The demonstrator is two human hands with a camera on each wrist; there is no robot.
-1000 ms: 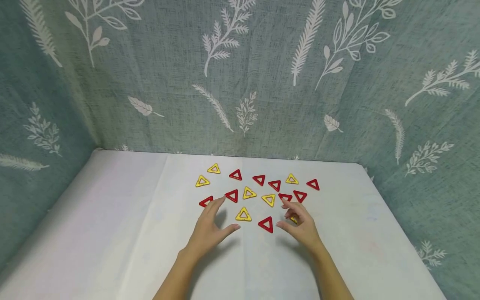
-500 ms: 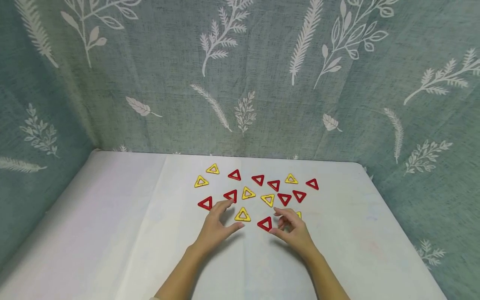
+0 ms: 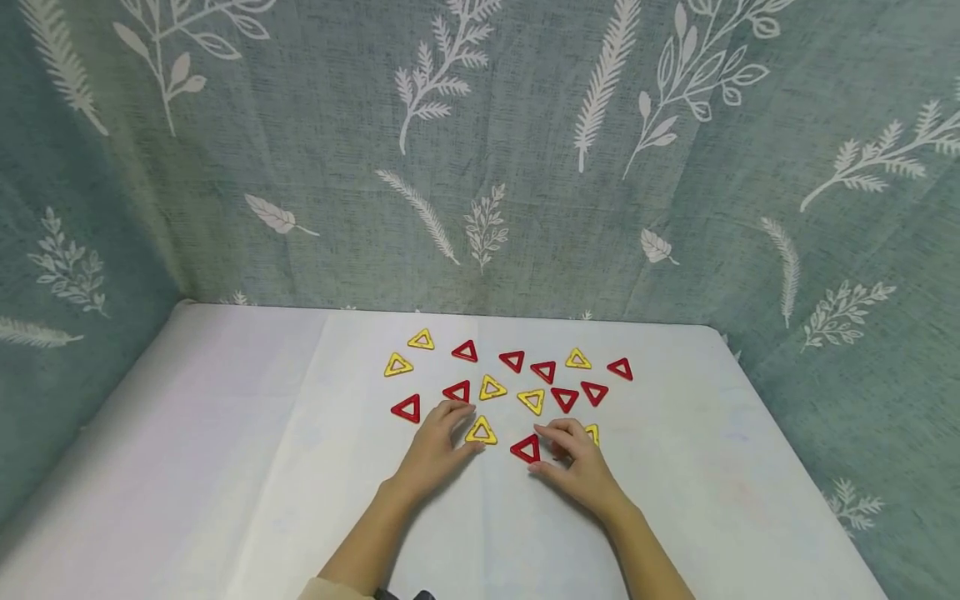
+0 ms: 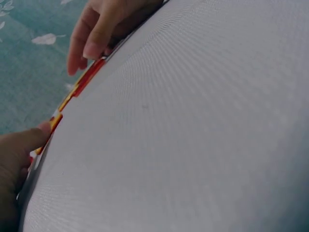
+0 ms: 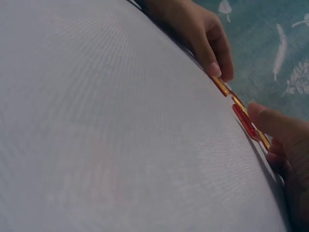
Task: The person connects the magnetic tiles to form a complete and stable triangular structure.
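In the head view the left hand point(image 3: 437, 450) curves beside a yellow triangle point(image 3: 473, 438), its thumb tip at the lower edge and its fingertips near a red triangle point(image 3: 456, 386). The thumb of that left hand point(image 4: 17, 162) overlaps a yellow piece point(image 4: 56, 123) in the left wrist view. To the right, the right hand point(image 3: 583, 473) has thumb and forefinger spread at the right side of another red triangle point(image 3: 517, 451); a yellow triangle point(image 3: 594, 432) is partly hidden behind it. In the right wrist view, the right hand point(image 5: 289, 137) is beside a red piece point(image 5: 244, 121). Firm contact cannot be told.
More red and yellow triangles, such as a yellow one point(image 3: 532, 402) and a red one point(image 3: 407, 408), lie flat and scattered beyond the hands on the white table point(image 3: 187, 467). Patterned green cloth point(image 3: 337, 208) stands behind the table and at both sides.
The right hand has moved left to the nearest red triangle, uncovering a red one farther back. The left hand has shifted right towards the yellow triangle, uncovering the red one at far left.
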